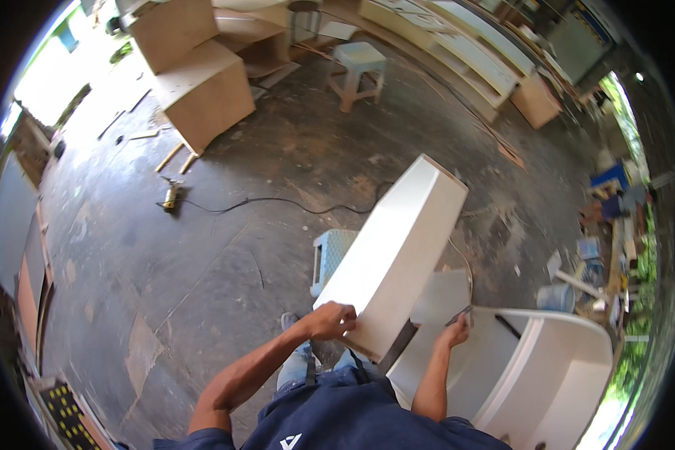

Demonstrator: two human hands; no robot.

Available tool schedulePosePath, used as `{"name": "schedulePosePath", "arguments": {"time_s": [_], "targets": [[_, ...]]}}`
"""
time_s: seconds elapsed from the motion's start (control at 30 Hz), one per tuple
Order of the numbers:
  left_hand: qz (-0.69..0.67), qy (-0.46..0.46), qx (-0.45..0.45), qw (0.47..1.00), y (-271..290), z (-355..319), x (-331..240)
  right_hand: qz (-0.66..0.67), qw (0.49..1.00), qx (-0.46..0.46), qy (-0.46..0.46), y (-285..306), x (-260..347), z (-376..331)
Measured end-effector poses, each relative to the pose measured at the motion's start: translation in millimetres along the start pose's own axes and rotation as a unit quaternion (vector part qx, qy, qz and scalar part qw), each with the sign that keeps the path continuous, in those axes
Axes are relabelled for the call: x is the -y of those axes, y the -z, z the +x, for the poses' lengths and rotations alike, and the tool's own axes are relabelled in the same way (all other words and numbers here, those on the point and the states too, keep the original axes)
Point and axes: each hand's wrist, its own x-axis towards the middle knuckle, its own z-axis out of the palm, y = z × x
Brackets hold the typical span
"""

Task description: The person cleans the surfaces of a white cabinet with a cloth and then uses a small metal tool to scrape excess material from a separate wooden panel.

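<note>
In front of me a long white box-shaped cabinet piece [403,244] lies at a slant, its near end by my legs. My left hand [331,321] is closed on the near left edge of that piece, fingers curled over it. To the right of the piece, my right hand [455,331] is raised, closed round a small slim grey tool [461,314]; its exact kind is too small to tell. A light blue plastic stool [334,251] shows partly from under the white piece. At my right stands a white cabinet [523,360] with a curved rim, beside my right forearm.
A yellow power tool [171,198] lies on the floor at left, its black cable [277,199] running toward the white piece. Wooden cabinets [210,101] and a pale stool [358,60] stand farther off. A bucket [556,298] sits among clutter at right.
</note>
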Motion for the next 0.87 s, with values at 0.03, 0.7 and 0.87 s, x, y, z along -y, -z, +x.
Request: {"name": "schedulePosePath", "arguments": {"time_s": [0.03, 0.7, 0.87], "targets": [[0.023, -0.018, -0.017, 0.999, -5, 8, 5, 0.046, 0.995, -0.043, -0.079, 22, 0, -25], [-0.201, 0.098, 0.060, 0.973, 32, 11, -8, -0.279, 0.867, -0.389, 0.139, 384, 32, 136], [-0.223, 0.097, -0.026, 0.970, 30, 22, -7, -0.438, 0.839, -0.323, 0.002, 383, 54, 171]]}}
